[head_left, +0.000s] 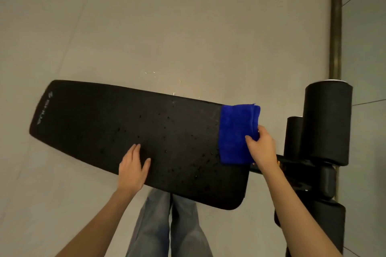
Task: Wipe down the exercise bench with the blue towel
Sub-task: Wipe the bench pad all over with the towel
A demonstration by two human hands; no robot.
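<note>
A long black padded exercise bench [94, 119] stretches from left to right across the view, its surface speckled with small droplets. A folded blue towel [235, 131] lies across the bench's right end. My right hand [262, 148] pinches the towel's right edge between thumb and fingers. My left hand [133, 168] rests flat on the bench's near edge, fingers straight, holding nothing.
Black foam roller pads [328, 121] and the bench frame [302, 175] stand at the right end. A brown strip [336, 23] runs along the grey floor at the right. My jeans-clad legs [167, 225] stand below the bench's near edge.
</note>
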